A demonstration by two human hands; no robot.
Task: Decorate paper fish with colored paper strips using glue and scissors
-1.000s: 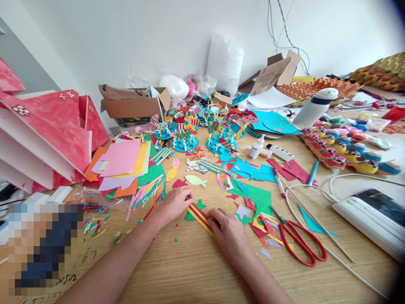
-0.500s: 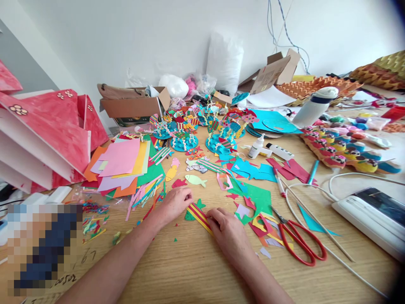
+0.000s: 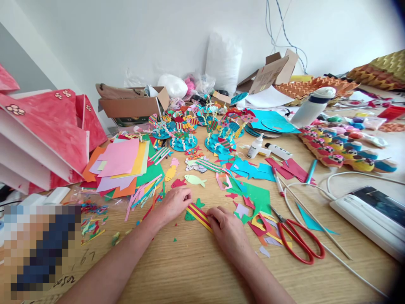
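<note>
The person's left hand (image 3: 172, 204) and right hand (image 3: 228, 230) are both pressing down on a yellow paper piece with red stripes (image 3: 198, 214), lying flat on the wooden table (image 3: 196, 270) over a green paper cutout (image 3: 191, 213). Each grip is closed lightly on one end of it. Keeping the stripes parallel calls for even fingertip pressure; the red-handled scissors (image 3: 297, 240) are lying apart, to the right.

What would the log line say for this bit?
left hand: on striped paper piece | right hand: on its other end | red scissors: lying right, untouched
</note>
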